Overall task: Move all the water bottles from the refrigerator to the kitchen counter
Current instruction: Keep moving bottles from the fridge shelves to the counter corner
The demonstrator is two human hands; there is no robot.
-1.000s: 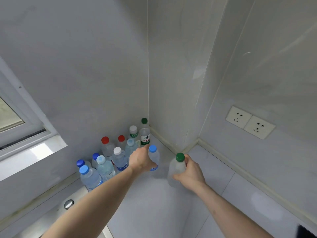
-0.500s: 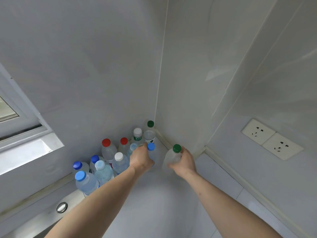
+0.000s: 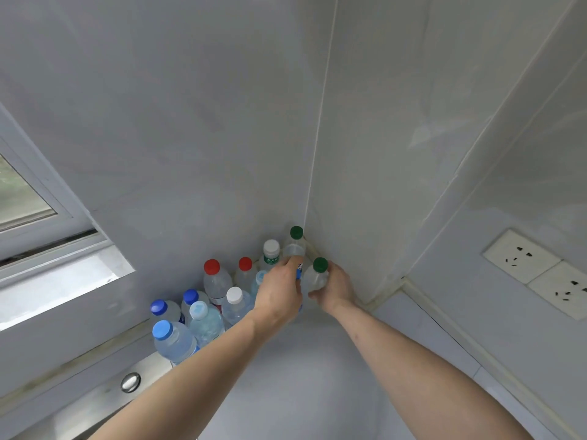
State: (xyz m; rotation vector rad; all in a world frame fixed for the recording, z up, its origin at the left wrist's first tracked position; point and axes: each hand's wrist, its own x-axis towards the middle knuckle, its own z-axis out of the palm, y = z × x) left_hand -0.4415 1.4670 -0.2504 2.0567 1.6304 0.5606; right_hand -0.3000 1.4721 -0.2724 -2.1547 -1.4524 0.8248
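Note:
Several water bottles with blue, red, white and green caps stand grouped on the white kitchen counter [image 3: 305, 376] in the wall corner. My left hand [image 3: 279, 293] grips a blue-capped bottle [image 3: 299, 270], which it almost wholly hides. Right beside it, my right hand [image 3: 335, 287] grips a clear green-capped bottle [image 3: 316, 276], held upright close to the corner. Another green-capped bottle [image 3: 295, 242] stands just behind both hands against the wall seam. A red-capped bottle [image 3: 216, 279] and a blue-capped bottle [image 3: 173, 339] stand further left.
Tiled walls meet in the corner right behind the bottles. A window and its sill [image 3: 57, 281] are at the left. Wall sockets [image 3: 540, 271] sit on the right wall. A metal sink edge with a round knob [image 3: 130, 382] lies at the lower left.
Both hands have moved farther into the corner with their bottles, toward the standing group. The two held bottles now stand closer together, and the blue-capped one is more covered by my left hand.

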